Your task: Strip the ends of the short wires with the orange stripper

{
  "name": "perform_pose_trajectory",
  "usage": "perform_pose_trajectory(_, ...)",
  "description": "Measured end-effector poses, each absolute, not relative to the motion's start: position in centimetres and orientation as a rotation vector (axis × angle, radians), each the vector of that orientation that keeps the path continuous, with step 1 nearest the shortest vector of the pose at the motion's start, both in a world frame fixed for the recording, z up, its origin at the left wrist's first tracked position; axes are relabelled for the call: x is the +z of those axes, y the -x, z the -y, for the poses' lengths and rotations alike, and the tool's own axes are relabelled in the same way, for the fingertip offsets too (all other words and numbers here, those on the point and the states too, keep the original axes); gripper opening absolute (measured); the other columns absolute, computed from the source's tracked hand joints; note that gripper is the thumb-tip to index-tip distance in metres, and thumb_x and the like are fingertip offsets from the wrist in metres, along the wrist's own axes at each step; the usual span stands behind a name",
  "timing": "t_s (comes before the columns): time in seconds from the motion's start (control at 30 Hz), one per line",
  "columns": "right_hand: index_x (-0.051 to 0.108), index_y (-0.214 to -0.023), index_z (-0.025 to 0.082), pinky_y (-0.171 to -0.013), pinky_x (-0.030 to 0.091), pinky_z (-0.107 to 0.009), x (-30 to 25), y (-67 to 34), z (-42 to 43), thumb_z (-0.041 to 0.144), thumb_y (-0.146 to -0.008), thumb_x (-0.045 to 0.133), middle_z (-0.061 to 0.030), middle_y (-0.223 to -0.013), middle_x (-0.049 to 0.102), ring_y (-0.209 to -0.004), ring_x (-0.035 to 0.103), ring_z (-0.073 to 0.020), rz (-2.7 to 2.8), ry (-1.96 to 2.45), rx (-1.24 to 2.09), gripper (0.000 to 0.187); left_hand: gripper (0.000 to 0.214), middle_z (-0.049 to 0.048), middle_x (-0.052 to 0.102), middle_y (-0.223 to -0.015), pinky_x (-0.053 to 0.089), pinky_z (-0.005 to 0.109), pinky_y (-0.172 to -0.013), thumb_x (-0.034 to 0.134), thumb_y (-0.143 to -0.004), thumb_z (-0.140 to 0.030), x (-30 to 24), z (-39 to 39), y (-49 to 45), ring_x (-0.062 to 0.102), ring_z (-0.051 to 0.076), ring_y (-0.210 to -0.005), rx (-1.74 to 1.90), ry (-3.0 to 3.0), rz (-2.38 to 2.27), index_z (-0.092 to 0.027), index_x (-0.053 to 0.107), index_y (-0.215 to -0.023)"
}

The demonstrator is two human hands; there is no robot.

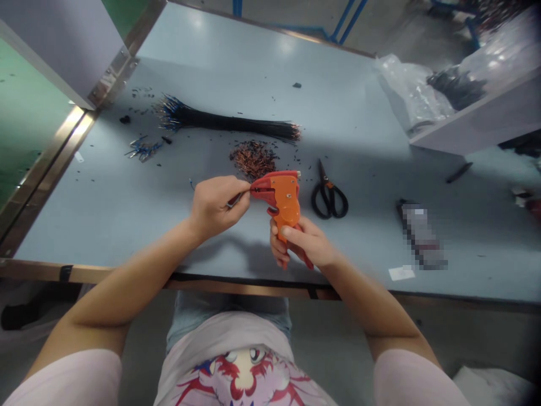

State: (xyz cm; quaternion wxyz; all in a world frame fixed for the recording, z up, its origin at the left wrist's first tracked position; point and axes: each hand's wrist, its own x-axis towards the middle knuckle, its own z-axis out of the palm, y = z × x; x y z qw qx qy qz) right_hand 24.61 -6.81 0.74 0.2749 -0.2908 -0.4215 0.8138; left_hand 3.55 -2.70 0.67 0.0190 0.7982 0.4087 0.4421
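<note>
My right hand (pixel 305 243) is wrapped round the handles of an orange wire stripper (pixel 282 198), held upright over the near part of the blue table (pixel 127 197). My left hand (pixel 215 204) pinches a short dark wire (pixel 235 199) and holds its end at the tool's red jaws. Just beyond the tool lies a heap of cut copper-coloured wire pieces (pixel 253 158). Farther back lies a long bundle of black wires (pixel 228 121) with blue-tipped ends at its left.
Black scissors (pixel 328 194) lie right of the tool. A few blue terminals (pixel 142 149) sit at the left. A dark flat object (pixel 420 234) and a white slip (pixel 401 273) lie at right. Clear plastic bags (pixel 408 90) and a grey shelf (pixel 473 121) stand at the back right.
</note>
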Motion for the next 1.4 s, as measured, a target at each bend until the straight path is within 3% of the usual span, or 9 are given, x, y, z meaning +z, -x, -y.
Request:
perform_pose_trajectory(0.13, 0.047, -0.085, 0.018, -0.038, 0.042, -0.02, 0.5, -24.7, 6.6, 0.045, -0.087, 0.061, 0.0079, -0.057, 0.041, -0.04, 0.037, -0.0054, 1.066, 0.706, 2.202, 0.03, 0.016, -0.0028, 0.05, -0.052, 0.034, 0.024, -0.053, 0.051, -0.085, -0.02, 0.7, 2.7, -3.5, 0.044, 0.009, -0.049, 1.384, -2.456, -1.246, -0.019, 0.063, -0.074)
perform_pose_trajectory(0.23, 0.051, -0.101, 0.016, -0.06, 0.055, -0.035, 0.2, -25.2, 6.1, 0.056, -0.08, 0.063, -0.002, -0.078, 0.056, -0.062, 0.058, -0.014, 1.103, 0.581, 2.224, 0.047, 0.013, -0.0023, 0.054, -0.056, 0.037, 0.024, -0.056, 0.054, -0.087, -0.022, 0.6, 2.3, -3.3, 0.046, 0.009, -0.053, 1.429, -2.369, -1.242, -0.019, 0.066, -0.082)
perform_pose_trajectory(0.33, 0.05, -0.113, 0.016, -0.078, 0.053, -0.046, 0.1, -25.8, 5.5, 0.057, -0.074, 0.068, -0.0086, -0.096, 0.058, -0.086, 0.063, -0.0237, 1.131, 0.545, 2.232, 0.06, 0.013, -0.0012, 0.058, -0.061, 0.04, 0.024, -0.059, 0.056, -0.087, -0.023, 0.5, 2.1, -3.2, 0.049, 0.01, -0.056, 1.503, -2.276, -1.257, -0.02, 0.068, -0.089)
perform_pose_trajectory(0.73, 0.051, -0.113, 0.016, -0.073, 0.053, -0.046, 1.1, -26.8, 5.1, 0.062, -0.079, 0.055, -0.0089, -0.093, 0.058, -0.076, 0.06, -0.0218, 1.113, 0.661, 2.133, 0.057, 0.009, 0.0012, 0.068, -0.079, 0.047, 0.029, -0.07, 0.062, -0.084, -0.021, 0.5, 1.8, -2.8, 0.06, 0.013, -0.074, 1.67, -2.302, -1.278, -0.023, 0.07, -0.089)
perform_pose_trajectory(0.9, 0.049, -0.112, 0.019, -0.065, 0.048, -0.035, 1.8, -26.6, 5.4, 0.052, -0.092, 0.039, -0.0079, -0.092, 0.061, -0.073, 0.058, -0.0201, 1.576, 1.292, 1.662, 0.04, 0.014, -0.0007, 0.068, -0.077, 0.044, 0.036, -0.074, 0.066, -0.081, -0.02, 0.6, 1.9, -2.2, 0.057, 0.016, -0.075, 1.872, -2.325, -1.319, -0.029, 0.07, -0.091)
perform_pose_trajectory(1.03, 0.053, -0.116, 0.017, -0.075, 0.042, -0.039, 1.7, -24.6, 6.6, 0.037, -0.089, 0.051, -0.0121, -0.102, 0.061, -0.088, 0.056, -0.026, 2.296, 1.67, 0.752, 0.033, 0.015, 0.0003, 0.067, -0.076, 0.036, 0.043, -0.08, 0.067, -0.081, -0.023, 0.5, 2.1, -1.6, 0.052, 0.021, -0.081, 1.925, -2.358, -1.415, -0.032, 0.07, -0.091)
perform_pose_trajectory(1.13, 0.056, -0.115, 0.016, -0.08, 0.038, -0.042, 0.6, -22.7, 7.5, 0.04, -0.085, 0.06, -0.0145, -0.106, 0.06, -0.094, 0.053, -0.0302, 2.601, 1.623, 0.313, 0.039, 0.011, 0.0005, 0.068, -0.075, 0.032, 0.045, -0.082, 0.068, -0.08, -0.026, 0.3, 2.3, -1.6, 0.05, 0.022, -0.083, 1.775, -2.433, -1.57, -0.033, 0.071, -0.088)
perform_pose_trajectory(1.3, 0.056, -0.119, 0.017, -0.085, 0.037, -0.043, -0.4, -22.0, 7.6, 0.054, -0.08, 0.065, -0.0141, -0.117, 0.059, -0.106, 0.048, -0.0318, 2.7, 1.373, 0.282, 0.055, 0.014, -0.0014, 0.07, -0.079, 0.031, 0.045, -0.084, 0.066, -0.08, -0.027, -0.3, 2.4, -2.1, 0.053, 0.022, -0.085, 1.428, -2.62, -1.51, -0.033, 0.071, -0.091)
perform_pose_trajectory(1.4, 0.062, -0.101, 0.017, -0.086, 0.039, -0.04, -0.5, -23.2, 6.9, 0.05, -0.086, 0.059, -0.0108, -0.102, 0.065, -0.099, 0.054, -0.0268, 2.555, 1.347, 0.348, 0.036, 0.011, -0.0021, 0.07, -0.077, 0.032, 0.043, -0.083, 0.065, -0.081, -0.026, -0.6, 2.1, -2.5, 0.054, 0.022, -0.084, 1.353, -2.673, -1.451, -0.031, 0.071, -0.087)
